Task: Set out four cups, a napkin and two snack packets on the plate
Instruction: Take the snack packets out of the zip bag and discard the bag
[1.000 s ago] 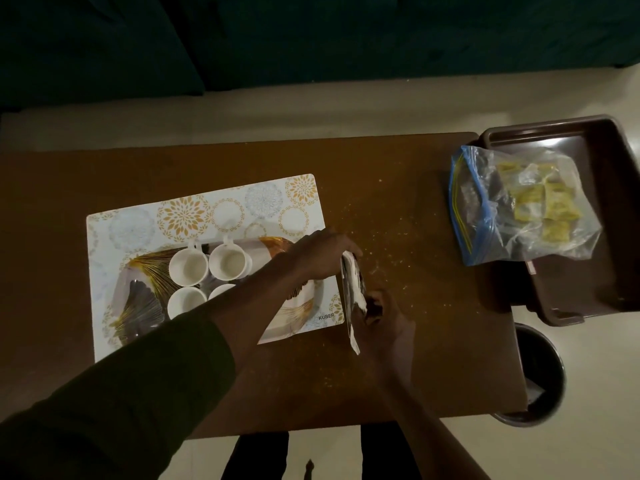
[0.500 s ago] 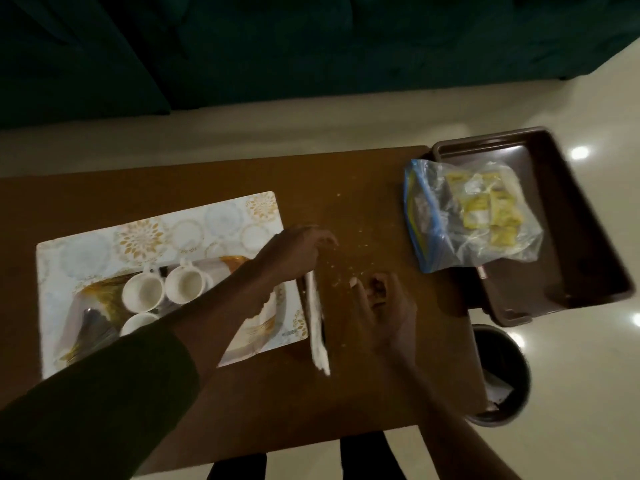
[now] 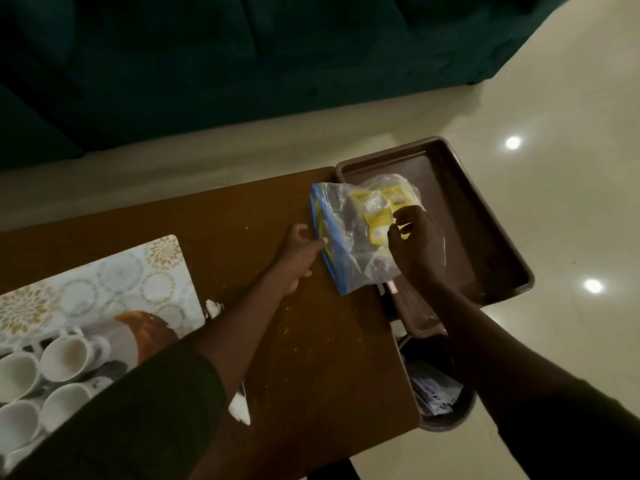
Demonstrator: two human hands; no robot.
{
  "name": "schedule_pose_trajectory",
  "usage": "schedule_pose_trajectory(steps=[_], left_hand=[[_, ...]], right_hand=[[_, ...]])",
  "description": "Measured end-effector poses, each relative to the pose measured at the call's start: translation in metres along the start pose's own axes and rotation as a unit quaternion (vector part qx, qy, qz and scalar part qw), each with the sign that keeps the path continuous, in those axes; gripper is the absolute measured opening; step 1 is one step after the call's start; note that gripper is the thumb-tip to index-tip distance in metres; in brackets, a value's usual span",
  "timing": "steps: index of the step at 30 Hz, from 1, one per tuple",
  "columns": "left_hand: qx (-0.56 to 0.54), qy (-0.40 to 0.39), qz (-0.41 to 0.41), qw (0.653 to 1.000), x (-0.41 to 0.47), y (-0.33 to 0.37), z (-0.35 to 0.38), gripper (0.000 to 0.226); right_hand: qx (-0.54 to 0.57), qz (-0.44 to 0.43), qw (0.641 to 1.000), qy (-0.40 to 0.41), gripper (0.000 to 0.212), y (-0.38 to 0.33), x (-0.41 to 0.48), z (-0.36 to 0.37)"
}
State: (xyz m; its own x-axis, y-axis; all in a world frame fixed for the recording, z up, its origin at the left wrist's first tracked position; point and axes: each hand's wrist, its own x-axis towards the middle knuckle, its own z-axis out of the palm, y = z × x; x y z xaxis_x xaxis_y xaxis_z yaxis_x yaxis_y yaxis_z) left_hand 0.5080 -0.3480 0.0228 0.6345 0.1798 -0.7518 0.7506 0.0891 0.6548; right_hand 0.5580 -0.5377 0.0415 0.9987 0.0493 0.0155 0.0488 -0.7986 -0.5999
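A clear zip bag [image 3: 349, 251] with a blue seal lies half on the table and half on a brown tray. Inside it are yellow snack packets [image 3: 381, 216]. My left hand [image 3: 298, 254] pinches the bag's blue edge. My right hand [image 3: 415, 244] grips the bag from above, its fingers curled by the packets. Several white cups [image 3: 65, 356] stand close together on the patterned plate [image 3: 149, 327] at the lower left. A white napkin [image 3: 240, 410] lies on the table beside the plate, mostly hidden under my left forearm.
The plate sits on a floral placemat [image 3: 104, 278]. The brown tray [image 3: 485, 220] overhangs the right end of the brown table [image 3: 329, 358], which is scattered with crumbs. A dark waste bin [image 3: 440, 403] stands on the floor below the tray. A dark sofa fills the background.
Both hands let go of the napkin, which now lies by the plate, and moved right to the zip bag. The camera turned right, so the plate slid to the lower left.
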Motion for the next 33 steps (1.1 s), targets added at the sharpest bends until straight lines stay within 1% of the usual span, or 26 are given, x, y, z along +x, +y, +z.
schedule_pose_trajectory(steps=[2,4,6,8,12,13,14,16,18,20,23,25,27,28,30,33], left_hand=[[-0.048,0.012,-0.07,0.996,0.01,-0.004,0.015,0.06],[-0.068,0.031,-0.102,0.992,0.019,-0.006,0.027,0.06],[-0.078,0.048,-0.108,0.99,0.024,-0.008,0.035,0.052],[-0.08,0.052,-0.103,0.99,0.028,-0.007,0.044,0.044],[-0.064,0.053,-0.091,0.992,0.033,-0.003,0.052,0.035],[-0.062,0.058,-0.09,0.992,0.036,-0.003,0.052,0.035],[-0.063,0.063,-0.091,0.992,0.038,-0.003,0.051,0.036],[-0.075,0.072,-0.092,0.99,0.04,-0.003,0.051,0.045],[-0.097,0.073,-0.089,0.989,0.039,-0.002,0.05,0.056],[-0.114,0.07,-0.093,0.987,0.04,0.0,0.05,0.06],[-0.139,0.045,-0.081,0.986,0.038,0.008,0.049,0.043],[-0.137,0.017,-0.031,0.99,0.034,0.016,0.052,0.026],[-0.143,-0.02,0.028,0.989,0.026,0.027,0.058,0.008],[-0.151,-0.04,0.052,0.986,0.021,0.033,0.061,0.006],[-0.166,-0.07,0.088,0.98,0.009,0.048,0.067,0.009],[-0.209,-0.105,0.141,0.962,-0.015,0.073,0.07,0.011]], right_hand=[[-0.006,0.005,1.0,-0.027,0.017,0.007,0.009,0.002],[0.009,-0.008,0.998,-0.054,0.024,0.006,0.013,0.01],[0.003,-0.028,0.996,-0.083,0.038,-0.001,0.013,0.023],[-0.026,-0.032,0.992,-0.116,0.053,-0.007,0.014,0.038],[-0.074,-0.021,0.985,-0.156,0.067,-0.018,0.018,0.063],[-0.077,-0.013,0.984,-0.162,0.066,-0.019,0.018,0.066],[-0.074,-0.006,0.984,-0.164,0.059,-0.019,0.02,0.068],[-0.058,0.007,0.985,-0.162,0.035,-0.018,0.023,0.064],[-0.027,0.012,0.988,-0.149,0.02,-0.016,0.027,0.055],[0.008,0.003,0.994,-0.109,0.014,-0.015,0.031,0.042],[0.051,-0.001,0.997,-0.065,0.011,-0.015,0.036,0.021],[0.069,0.006,0.997,-0.044,0.008,-0.014,0.04,0.004],[0.086,0.017,0.996,-0.003,0.007,-0.016,0.044,-0.016],[0.102,0.022,0.994,0.019,0.007,-0.02,0.045,-0.025],[0.133,0.026,0.989,0.054,0.006,-0.032,0.049,-0.042],[0.144,0.012,0.985,0.094,0.01,-0.06,0.054,-0.07]])
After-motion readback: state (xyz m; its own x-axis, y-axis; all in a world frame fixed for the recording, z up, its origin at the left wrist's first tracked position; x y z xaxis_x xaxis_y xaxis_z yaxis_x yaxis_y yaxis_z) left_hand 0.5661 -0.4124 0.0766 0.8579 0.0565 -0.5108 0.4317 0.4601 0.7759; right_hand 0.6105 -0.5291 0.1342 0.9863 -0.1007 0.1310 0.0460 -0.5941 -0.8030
